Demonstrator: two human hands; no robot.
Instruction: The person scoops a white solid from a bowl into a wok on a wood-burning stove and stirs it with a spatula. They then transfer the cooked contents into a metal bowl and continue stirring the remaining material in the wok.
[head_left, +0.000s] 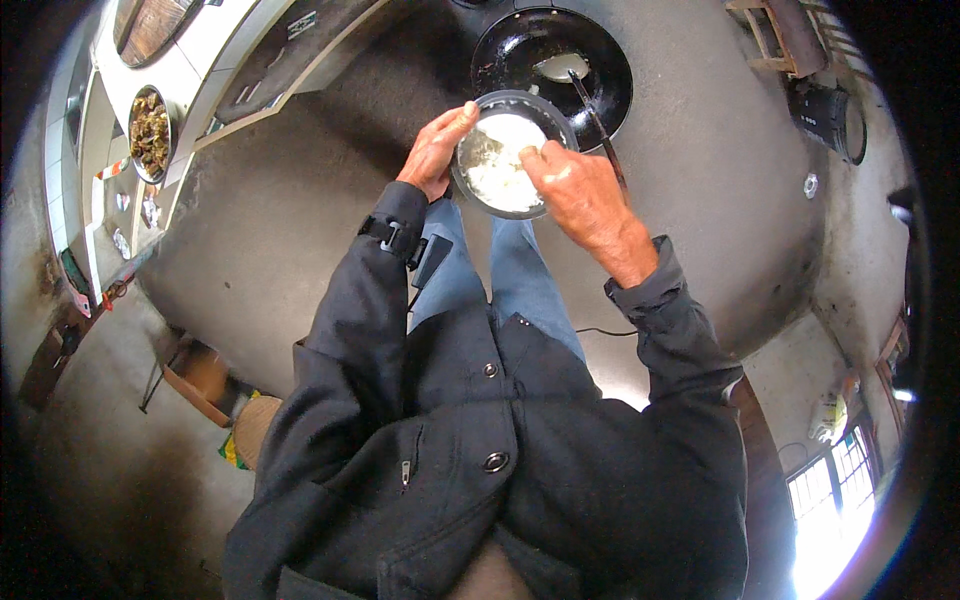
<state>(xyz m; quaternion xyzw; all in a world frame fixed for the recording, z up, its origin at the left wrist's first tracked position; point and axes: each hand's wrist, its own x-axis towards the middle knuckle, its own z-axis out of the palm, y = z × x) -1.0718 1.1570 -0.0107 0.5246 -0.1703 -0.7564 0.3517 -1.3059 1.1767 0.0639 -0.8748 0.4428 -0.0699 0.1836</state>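
My left hand (435, 152) grips the left rim of a round bowl or pot (463, 171) with its thumb on top. White food, which looks like cooked rice (499, 176), lies in it. My right hand (589, 191) is closed over the right side of the bowl, its fingers around a pale, rounded utensil (517, 131) that reaches over the food; its exact kind cannot be told. Just beyond the bowl sits a black wok (499, 52). A metal spatula (562, 67) rests in the wok, its long handle passing beside my right hand.
On the tiled counter at the left stand a bowl of brownish-green food (150, 135) and a round wooden board (154, 26). A dark bucket-like container (825, 120) and a wooden chair or stool (799, 37) are at the upper right. A cardboard box (196, 379) is at the lower left.
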